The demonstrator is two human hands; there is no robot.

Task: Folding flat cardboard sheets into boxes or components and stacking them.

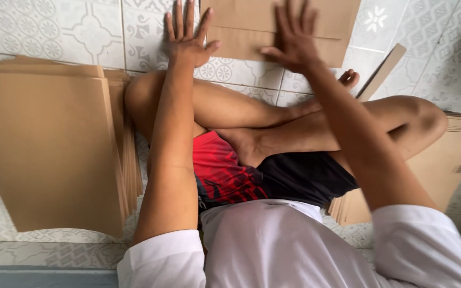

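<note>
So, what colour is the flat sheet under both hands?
Plain brown, the cardboard sheet under the left hand and right hand; seen in the head view.

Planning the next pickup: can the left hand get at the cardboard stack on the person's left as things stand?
Probably yes. The left hand lies flat on the tiled floor, and nothing covers the cardboard stack beside that arm.

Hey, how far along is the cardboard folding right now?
Done: a smaller stack of cardboard pieces lies at the person's right. In hand: the left hand rests flat on the tiled floor beside a cardboard sheet, the right hand pressing on it. Left: a tall stack of flat sheets.
</note>
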